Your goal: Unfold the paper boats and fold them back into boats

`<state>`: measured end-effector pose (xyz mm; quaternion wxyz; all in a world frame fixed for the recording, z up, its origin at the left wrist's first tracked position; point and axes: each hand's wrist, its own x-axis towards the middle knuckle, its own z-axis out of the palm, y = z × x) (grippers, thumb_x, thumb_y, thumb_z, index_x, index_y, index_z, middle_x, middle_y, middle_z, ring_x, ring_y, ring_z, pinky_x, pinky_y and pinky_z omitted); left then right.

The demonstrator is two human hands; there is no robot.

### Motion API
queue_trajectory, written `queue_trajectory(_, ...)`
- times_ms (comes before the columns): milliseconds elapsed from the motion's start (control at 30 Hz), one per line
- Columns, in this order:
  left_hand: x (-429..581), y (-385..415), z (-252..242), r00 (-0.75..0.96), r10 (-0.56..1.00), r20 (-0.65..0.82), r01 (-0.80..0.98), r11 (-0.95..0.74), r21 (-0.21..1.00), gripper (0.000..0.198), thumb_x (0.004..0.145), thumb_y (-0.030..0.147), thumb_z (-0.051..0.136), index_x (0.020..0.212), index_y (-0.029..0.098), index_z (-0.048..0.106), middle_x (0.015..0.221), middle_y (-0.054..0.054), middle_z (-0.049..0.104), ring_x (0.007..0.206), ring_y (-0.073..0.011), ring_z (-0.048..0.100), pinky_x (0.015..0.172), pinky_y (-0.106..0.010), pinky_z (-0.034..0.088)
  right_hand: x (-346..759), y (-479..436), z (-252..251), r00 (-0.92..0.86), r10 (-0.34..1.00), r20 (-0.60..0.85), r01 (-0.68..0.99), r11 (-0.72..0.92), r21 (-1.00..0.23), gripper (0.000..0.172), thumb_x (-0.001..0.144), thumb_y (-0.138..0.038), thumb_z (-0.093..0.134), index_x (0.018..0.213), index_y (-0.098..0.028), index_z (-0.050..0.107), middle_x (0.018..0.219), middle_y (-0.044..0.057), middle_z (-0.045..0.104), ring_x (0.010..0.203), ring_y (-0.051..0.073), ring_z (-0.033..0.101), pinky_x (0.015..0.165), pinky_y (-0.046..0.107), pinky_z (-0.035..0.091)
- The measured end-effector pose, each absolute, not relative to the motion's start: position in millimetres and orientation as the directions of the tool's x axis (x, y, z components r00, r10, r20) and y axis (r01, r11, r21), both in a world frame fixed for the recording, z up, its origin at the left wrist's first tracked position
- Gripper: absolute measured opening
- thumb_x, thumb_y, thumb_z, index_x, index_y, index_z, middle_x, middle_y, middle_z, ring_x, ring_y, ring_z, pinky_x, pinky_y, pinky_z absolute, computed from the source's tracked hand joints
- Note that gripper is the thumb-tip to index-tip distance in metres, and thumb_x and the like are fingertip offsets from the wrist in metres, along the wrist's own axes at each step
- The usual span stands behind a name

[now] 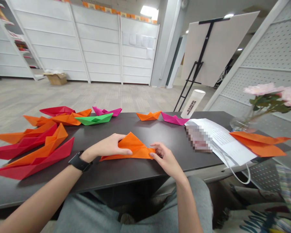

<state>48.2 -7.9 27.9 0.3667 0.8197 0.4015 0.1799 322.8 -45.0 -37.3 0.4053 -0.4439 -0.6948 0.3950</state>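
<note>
White panels [99, 48] beyond grey floor [111, 94]

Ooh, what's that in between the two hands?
A folded orange paper lies between the left hand and the right hand; both hold it, as the head view shows.

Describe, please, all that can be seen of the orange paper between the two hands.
The orange paper looks matte and plain, folded and creased, with a tall pointed peak and a long, low tip towards the left. It is above the dark table, perhaps resting on it. The left hand grips its left side; the right hand pinches its right end.
</note>
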Motion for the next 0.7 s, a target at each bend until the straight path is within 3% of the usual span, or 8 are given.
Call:
queue_trajectory(67,46,-6,26,0.642,0.766,0.005,0.49,-0.416,0.766,0.051,0.072,0.04,0.077,0.118,0.022,0.068,0.111,-0.003,0.074,0.097,-0.0285,0.068,0.083,-0.033,0.052,324,-44,-41,-0.249,0.948,0.197,0.239,0.257,-0.936,0.027,0.09,-0.032,0.062,0.113,-0.023,0.051,0.085,-0.001,0.062,0.076,0.016,0.063,0.072,0.029,0.048)
queue_trajectory(167,44,-1,20,0.615,0.786,0.055,0.493,-0.439,0.751,0.046,0.076,0.035,0.072,0.12,0.021,0.067,0.112,-0.004,0.073,0.098,-0.0286,0.067,0.086,-0.035,0.052,324,-42,-43,-0.212,0.955,0.209,0.201,0.252,-0.947,0.024,0.09,-0.033,0.06,0.108,-0.024,0.046,0.08,-0.003,0.061,0.074,0.015,0.062,0.071,0.028,0.047)
queue_trajectory(333,44,3,14,0.613,0.786,0.084,0.481,-0.455,0.749,0.047,0.079,0.036,0.071,0.122,0.021,0.066,0.115,-0.005,0.073,0.1,-0.0286,0.067,0.088,-0.036,0.051,322,-39,-44,-0.163,0.964,0.21,0.304,0.252,-0.919,0.013,0.091,-0.033,0.058,0.094,-0.021,0.055,0.085,0.002,0.065,0.077,0.016,0.063,0.073,0.029,0.047)
queue_trajectory(467,45,2,14,0.614,0.785,0.083,0.477,-0.452,0.753,0.047,0.08,0.036,0.07,0.124,0.021,0.064,0.116,-0.005,0.072,0.102,-0.0282,0.067,0.089,-0.035,0.051,321,-38,-46,-0.09,0.971,0.22,0.275,0.236,-0.932,0.025,0.088,-0.033,0.062,0.106,-0.024,0.049,0.086,0.0,0.065,0.071,0.016,0.062,0.064,0.027,0.047)
queue_trajectory(600,46,2,14,0.617,0.783,0.072,0.488,-0.453,0.746,0.047,0.08,0.035,0.07,0.124,0.021,0.064,0.116,-0.005,0.072,0.101,-0.0278,0.067,0.089,-0.035,0.05,321,-39,-45,-0.13,0.966,0.223,0.321,0.254,-0.912,0.012,0.089,-0.031,0.059,0.087,-0.023,0.05,0.073,-0.003,0.061,0.057,0.012,0.056,0.056,0.025,0.043)
queue_trajectory(700,46,2,14,0.615,0.785,0.067,0.504,-0.457,0.733,0.045,0.08,0.036,0.069,0.122,0.02,0.065,0.115,-0.005,0.073,0.1,-0.0278,0.067,0.088,-0.035,0.051,320,-41,-41,-0.138,0.963,0.231,0.39,0.267,-0.881,0.007,0.089,-0.029,0.058,0.09,-0.022,0.059,0.08,0.0,0.066,0.064,0.014,0.06,0.061,0.026,0.047)
